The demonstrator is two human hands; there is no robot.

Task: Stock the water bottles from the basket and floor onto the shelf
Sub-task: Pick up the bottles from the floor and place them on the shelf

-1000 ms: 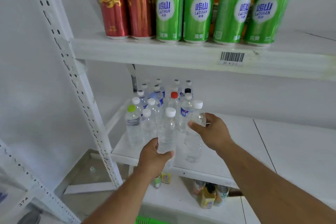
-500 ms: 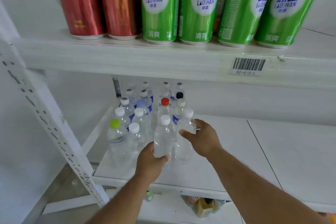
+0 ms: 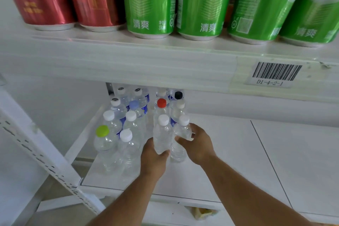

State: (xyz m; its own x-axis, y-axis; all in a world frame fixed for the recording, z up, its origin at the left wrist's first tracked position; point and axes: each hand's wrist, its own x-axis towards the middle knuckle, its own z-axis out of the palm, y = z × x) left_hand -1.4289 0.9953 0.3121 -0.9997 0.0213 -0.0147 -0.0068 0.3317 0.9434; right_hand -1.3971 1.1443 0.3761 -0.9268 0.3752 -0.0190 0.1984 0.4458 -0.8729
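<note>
Both hands advanced deeper over the shelf (image 3: 229, 152). Left hand (image 3: 153, 159) carried its bottle (image 3: 162, 135) up against the cluster; right hand (image 3: 197, 145) brought its bottle (image 3: 180, 139) alongside, apparently now standing on the shelf.

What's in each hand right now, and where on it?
Left hand grips a water bottle low on its body; right hand grips another bottle at its shoulder.
</note>
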